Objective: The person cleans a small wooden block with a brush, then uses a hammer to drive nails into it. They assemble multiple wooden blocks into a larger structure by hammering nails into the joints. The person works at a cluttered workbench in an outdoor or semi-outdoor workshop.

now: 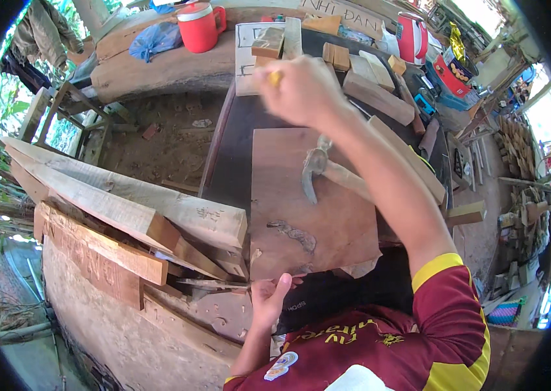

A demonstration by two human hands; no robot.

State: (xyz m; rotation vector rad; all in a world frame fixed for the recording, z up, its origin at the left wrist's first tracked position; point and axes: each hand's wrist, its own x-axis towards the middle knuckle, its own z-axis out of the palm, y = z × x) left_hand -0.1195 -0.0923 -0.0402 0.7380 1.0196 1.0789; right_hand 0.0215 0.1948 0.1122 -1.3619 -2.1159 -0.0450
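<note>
My right hand (305, 91) is raised over the far end of the bench, blurred by motion. It is closed round a small yellow thing (275, 79) whose kind I cannot make out. Below my right forearm, a claw hammer (318, 163) with a wooden handle lies on a flat brown board (347, 228). At the board's near left corner is my left hand (268, 303), thumb stretched up and apart from the fingers, which are partly shaded. A thin flat metal strip (213, 284) ends beside it. Grey-brown scraps (295, 236) lie on the board.
Thick wooden beams (204, 218) lie at the left. Wood blocks (380, 98) are stacked at the far right of the bench. Behind stand a red mug-shaped jug (198, 29), a blue plastic bag (156, 42) and a red-and-white cooler (412, 39). A basket (451, 72) holds small items.
</note>
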